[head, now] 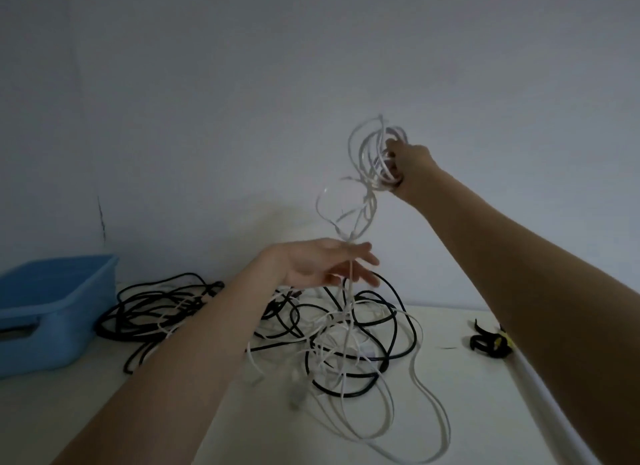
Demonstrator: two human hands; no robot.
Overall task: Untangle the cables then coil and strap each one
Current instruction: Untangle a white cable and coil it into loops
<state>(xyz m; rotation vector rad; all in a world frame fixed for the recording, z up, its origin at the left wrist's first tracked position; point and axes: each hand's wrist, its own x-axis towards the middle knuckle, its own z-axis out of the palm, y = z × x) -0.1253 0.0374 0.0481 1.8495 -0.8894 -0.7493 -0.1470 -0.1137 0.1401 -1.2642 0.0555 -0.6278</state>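
A tangle of black cables (pixel 162 308) and white cables (pixel 346 347) lies on the white table (pixel 467 395). My right hand (pixel 408 168) is raised high against the wall and grips a bunch of white cable loops (pixel 367 153). From the loops a white strand (pixel 350 291) drops down to the pile. My left hand (pixel 322 265) is lower, palm up with fingers spread, and the strand runs down between its fingers. A long white loop trails toward the table's front right.
A blue plastic bin (pixel 52 308) stands at the left end of the table. Black straps with a yellow bit (pixel 490 341) lie at the right, partly behind my right forearm. A white strip (pixel 540 405) lies along the table's right edge. A plain wall lies behind.
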